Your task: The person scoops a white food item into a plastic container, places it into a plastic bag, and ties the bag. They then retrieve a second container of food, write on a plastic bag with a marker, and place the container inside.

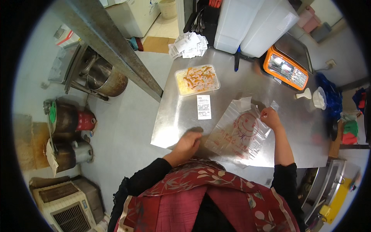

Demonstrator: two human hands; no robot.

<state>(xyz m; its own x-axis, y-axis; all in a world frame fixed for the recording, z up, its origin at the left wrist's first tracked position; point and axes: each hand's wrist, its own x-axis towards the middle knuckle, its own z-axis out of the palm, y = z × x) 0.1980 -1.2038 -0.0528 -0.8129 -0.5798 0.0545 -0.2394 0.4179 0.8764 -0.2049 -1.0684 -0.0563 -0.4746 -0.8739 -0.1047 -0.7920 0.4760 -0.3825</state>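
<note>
On the stainless steel table in the head view, a clear plastic bag with a red smiley face and red print lies flat before me. My right hand has its fingers curled at the bag's upper right edge; whether they pinch the plastic is hard to tell. My left hand is left of the bag, fingers loosely curled, over the table's near edge, with no object seen in it. A printed paper receipt lies above that hand. Beyond it sits a lidded plastic food container with yellow and orange-brown food.
A pile of paper slips lies at the far left edge. Tall whitish plastic containers, a blue-capped pen and an orange scale stand or lie behind. A white spoon is at right; a metal post rises at left.
</note>
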